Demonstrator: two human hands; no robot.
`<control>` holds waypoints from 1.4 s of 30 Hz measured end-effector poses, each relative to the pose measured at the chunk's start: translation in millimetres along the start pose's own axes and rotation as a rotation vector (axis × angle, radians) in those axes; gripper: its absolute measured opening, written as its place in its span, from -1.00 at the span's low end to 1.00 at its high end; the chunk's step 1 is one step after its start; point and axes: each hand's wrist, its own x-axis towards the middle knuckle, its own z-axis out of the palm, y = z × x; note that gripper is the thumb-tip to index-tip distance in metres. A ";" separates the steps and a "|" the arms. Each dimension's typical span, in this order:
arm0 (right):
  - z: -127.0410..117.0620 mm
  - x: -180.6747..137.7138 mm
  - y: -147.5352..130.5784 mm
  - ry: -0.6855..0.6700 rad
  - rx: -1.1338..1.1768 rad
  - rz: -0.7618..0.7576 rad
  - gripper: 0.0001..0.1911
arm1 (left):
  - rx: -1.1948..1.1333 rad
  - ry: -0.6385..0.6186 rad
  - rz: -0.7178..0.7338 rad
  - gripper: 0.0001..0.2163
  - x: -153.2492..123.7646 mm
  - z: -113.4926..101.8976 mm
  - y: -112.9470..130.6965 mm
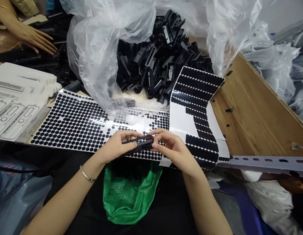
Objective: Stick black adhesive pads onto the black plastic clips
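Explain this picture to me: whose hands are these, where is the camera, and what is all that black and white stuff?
The camera sits on a person's head and looks down at their own two bare hands. The left hand and right hand together hold a small black plastic part. Beneath them lies a white sheet of black dot stickers, and to the right a sheet of longer black strips. Behind, a clear plastic bag spills a heap of similar black parts. A green bag rests in the lap. The hand at top left belongs to another person.
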 end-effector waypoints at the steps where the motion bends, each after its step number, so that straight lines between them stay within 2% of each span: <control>1: 0.2 0.0 0.0 0.001 0.002 0.001 -0.83 | -0.001 -0.001 0.000 -0.77 -0.1 -0.1 0.4; 22: 3.2 -3.7 2.0 0.030 -0.102 -0.016 -0.86 | 0.035 -0.038 -0.036 -0.75 -3.0 -3.1 1.6; 42: 5.4 -4.3 0.7 0.088 -0.205 -0.121 -0.90 | 0.043 -0.034 -0.036 -0.72 -4.5 -3.6 3.3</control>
